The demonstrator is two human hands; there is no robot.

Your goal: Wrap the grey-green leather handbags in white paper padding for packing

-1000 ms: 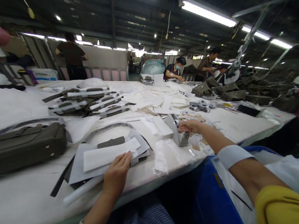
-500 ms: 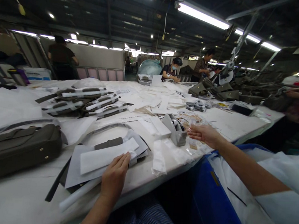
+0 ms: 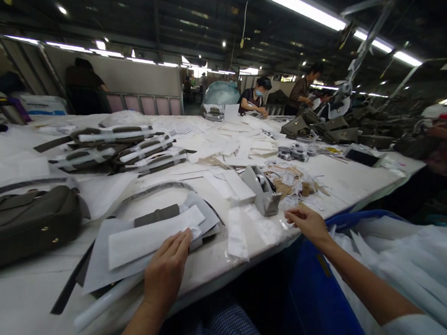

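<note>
My left hand (image 3: 167, 267) holds down a white foam strip (image 3: 145, 236) on a handbag lying at the table's front edge, its fingers together over the strip. Grey-white sheets (image 3: 98, 258), a dark strap (image 3: 74, 277) and a wrapped handle (image 3: 158, 185) show around that bag. My right hand (image 3: 307, 223) is closed in a pinch above the table edge, just right of a grey tape dispenser (image 3: 262, 192). What its fingertips hold, if anything, is too small to make out; a clear shiny scrap is near them.
An olive handbag (image 3: 24, 227) stands at left, with several wrapped straps (image 3: 118, 147) behind. Paper and brown scraps (image 3: 289, 179) lie past the dispenser. A blue bin (image 3: 314, 292) with white sheets is at my right. A masked co-worker (image 3: 255, 99) sits across the table.
My right hand has moved down and slightly right toward the table edge, its outstretched fingers now drawn into a pinch. My left hand stays on the foam strip.
</note>
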